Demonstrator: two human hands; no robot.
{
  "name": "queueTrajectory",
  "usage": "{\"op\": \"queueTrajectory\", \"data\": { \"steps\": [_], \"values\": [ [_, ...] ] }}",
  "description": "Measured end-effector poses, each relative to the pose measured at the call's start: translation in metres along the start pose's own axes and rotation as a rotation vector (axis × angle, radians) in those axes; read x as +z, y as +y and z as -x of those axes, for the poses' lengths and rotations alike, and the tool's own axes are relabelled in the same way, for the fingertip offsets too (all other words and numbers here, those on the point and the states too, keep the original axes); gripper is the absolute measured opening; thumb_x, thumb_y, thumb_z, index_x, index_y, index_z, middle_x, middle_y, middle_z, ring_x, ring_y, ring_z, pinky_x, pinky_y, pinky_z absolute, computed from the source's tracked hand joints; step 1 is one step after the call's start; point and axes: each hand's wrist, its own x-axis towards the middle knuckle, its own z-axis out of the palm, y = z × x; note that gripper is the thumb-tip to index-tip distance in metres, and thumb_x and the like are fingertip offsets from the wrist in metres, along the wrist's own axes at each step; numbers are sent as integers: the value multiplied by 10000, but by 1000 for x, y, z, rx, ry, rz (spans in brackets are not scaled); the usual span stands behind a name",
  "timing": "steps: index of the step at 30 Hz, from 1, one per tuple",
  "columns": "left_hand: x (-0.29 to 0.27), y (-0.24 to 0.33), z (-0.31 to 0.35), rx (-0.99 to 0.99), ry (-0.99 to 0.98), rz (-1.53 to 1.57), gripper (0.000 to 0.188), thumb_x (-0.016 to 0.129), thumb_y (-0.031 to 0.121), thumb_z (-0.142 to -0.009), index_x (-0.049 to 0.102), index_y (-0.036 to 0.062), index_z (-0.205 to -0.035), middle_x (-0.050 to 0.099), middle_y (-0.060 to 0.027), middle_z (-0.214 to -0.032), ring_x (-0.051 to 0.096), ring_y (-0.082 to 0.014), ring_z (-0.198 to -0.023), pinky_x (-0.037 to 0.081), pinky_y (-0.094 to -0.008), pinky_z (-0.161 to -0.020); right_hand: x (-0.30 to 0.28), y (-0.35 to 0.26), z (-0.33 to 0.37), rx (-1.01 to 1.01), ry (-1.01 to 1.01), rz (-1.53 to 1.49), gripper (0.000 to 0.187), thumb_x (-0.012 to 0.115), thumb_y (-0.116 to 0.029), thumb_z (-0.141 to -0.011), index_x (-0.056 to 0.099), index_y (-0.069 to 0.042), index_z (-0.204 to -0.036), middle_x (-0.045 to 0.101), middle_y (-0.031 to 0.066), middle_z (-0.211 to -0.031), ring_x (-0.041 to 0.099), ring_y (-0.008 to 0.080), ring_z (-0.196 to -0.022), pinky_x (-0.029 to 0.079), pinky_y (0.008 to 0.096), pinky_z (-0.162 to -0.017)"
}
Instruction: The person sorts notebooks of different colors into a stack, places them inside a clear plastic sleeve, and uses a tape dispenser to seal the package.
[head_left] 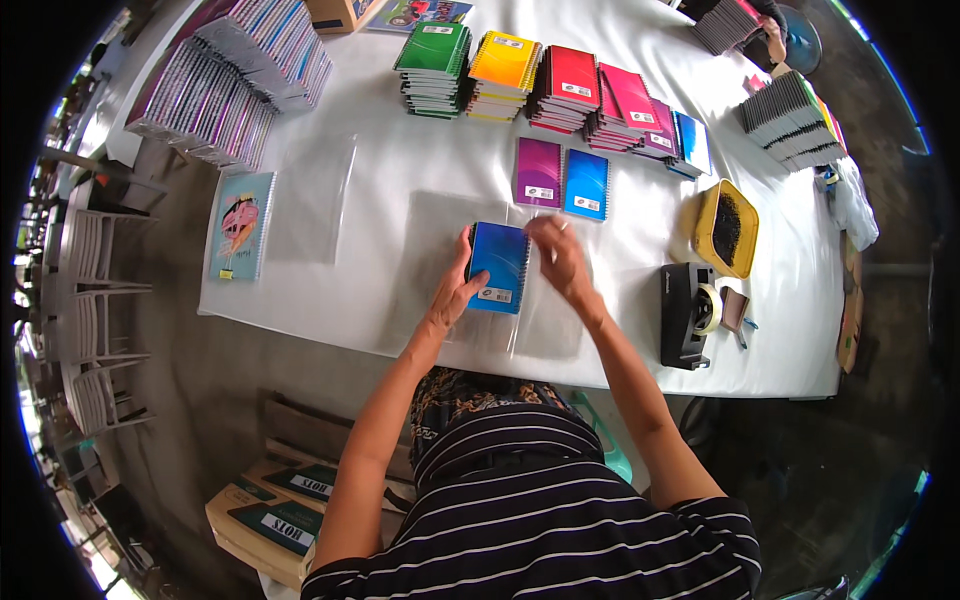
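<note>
1. The left hand (455, 290) is gripping the blue spiral notebook (498, 267) along its left edge, thumb lying on the glossy cover, fingers hidden beneath; its grip is closed narrowly on the book.
2. The right hand (560, 258) is hovering at the notebook's upper right corner, fingers bunched and blurred; I cannot tell whether its grip is pinching anything.
3. The notebook is lying near the front middle of the surface (400, 170), which is draped in a white cloth, and is resting on a clear plastic sleeve (545, 320), thin and shiny.
4. Just beyond the hands, a purple notebook (538, 172) and a second blue notebook (586, 184) are lying flat side by side.
5. Further back, stacks of notebooks (520, 75) in green, yellow, red and pink are standing in a row.
6. To the right, a black tape dispenser (688, 315) is sitting near a yellow rectangular tray (705, 228) holding dark contents.
</note>
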Motion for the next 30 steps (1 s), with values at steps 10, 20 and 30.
{"op": "queueTrajectory", "data": {
  "steps": [10, 20, 30],
  "values": [
    [-9, 3, 1, -144, -42, -121, 801, 599, 192, -893, 109, 43, -1509, 122, -206, -1567, 148, -278, -1451, 155, -352, -1153, 16, -60, 40, -90, -214, 335, 391, 618, 27, -709, 678, -101, -1074, 620, 5, -1166, 535, 197, -1150, 328, 456, -970],
    [-33, -20, 105, -18, 401, -1441, 516, 617, 237, -886, 480, 173, -1380, 385, -38, -1484, 230, -316, -1419, 205, -578, -1108, 21, -68, 43, -98, -199, 401, 319, 574, -14, -765, 657, -24, -1072, 594, 35, -1135, 505, 209, -1177, 279, 498, -1017],
    [-4, 22, 114, -265, 652, 399, 787, 561, -115, -822, 260, 147, -1500, 512, -94, -1390, 534, -213, -1207, 473, -246, -853, 38, -73, 35, 76, -195, 92, 92, 632, -52, -783, 617, -6, -861, 532, 137, -1082, 537, 296, -992, 444, 427, -794]
  ]
}}
